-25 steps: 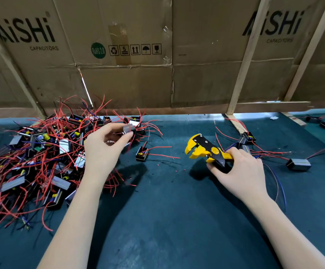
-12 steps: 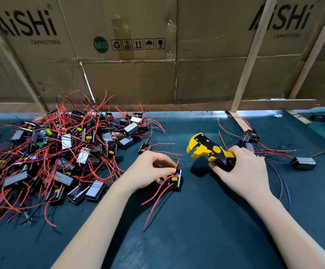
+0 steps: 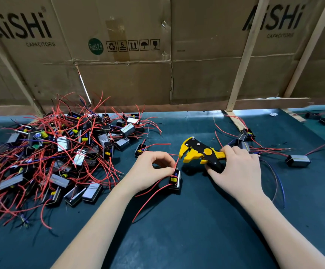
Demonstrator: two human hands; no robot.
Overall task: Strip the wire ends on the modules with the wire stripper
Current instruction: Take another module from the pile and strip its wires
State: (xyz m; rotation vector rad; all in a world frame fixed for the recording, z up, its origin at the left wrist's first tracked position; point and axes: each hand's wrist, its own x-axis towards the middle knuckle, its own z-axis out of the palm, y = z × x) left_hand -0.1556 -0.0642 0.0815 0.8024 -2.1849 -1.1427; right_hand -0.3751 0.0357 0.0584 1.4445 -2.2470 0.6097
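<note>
1. Work surface: a dark teal mat (image 3: pixel 177 239), smooth and slightly scuffed, backed by a wall of brown corrugated cardboard (image 3: pixel 128 78) with pale wooden battens.
2. Left hand (image 3: pixel 150 171): fingers curled, thumb and forefinger pinching a thin red wire (image 3: pixel 176 162) that rises from a small black box-shaped module (image 3: pixel 175 180). The module lies on the mat just under the fingertips; a yellow component shows in its open face.
3. Right hand (image 3: pixel 237 169): fingers wrapped round the handles of the wire stripper (image 3: pixel 200 152), a yellow and black plastic tool with a round yellow pivot. Its jaws stand parted, pointing left, just beside the pinched wire.
4. Left of the mat: a tangled pile of modules (image 3: pixel 60 156), black cases with grey glossy faces and loose red leads.
5. Right of the mat: a few separate modules (image 3: pixel 297 161) with red and blue leads, well apart from the pile.
</note>
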